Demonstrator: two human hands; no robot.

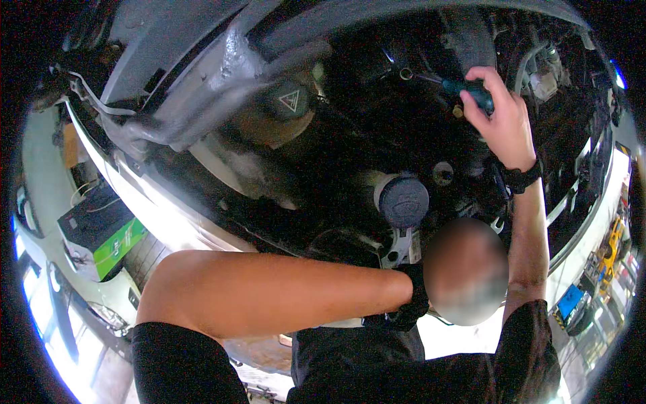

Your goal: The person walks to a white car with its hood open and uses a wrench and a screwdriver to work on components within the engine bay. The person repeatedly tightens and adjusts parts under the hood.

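My right hand (498, 124), a dark band at its wrist, is closed around the dark teal handle of a screwdriver (478, 97). Its shaft reaches toward a small metal ring (406, 73) inside the vehicle's engine bay, near a small brass-coloured fitting (458, 111). My left forearm (269, 293) lies across the lower middle, ending in a black wrist covering (408, 303); beside it a blurred oval hides whatever is there, so my left fingers cannot be made out. Just above sits a round grey cap (404, 198).
Dark metal bodywork (168, 60) spans the upper left, with a triangle-marked cap (287, 99) beside it. A black and green box (97, 236) stands beyond the bright left edge. At far right are yellow (612, 246) and blue (570, 301) items outside the bay.
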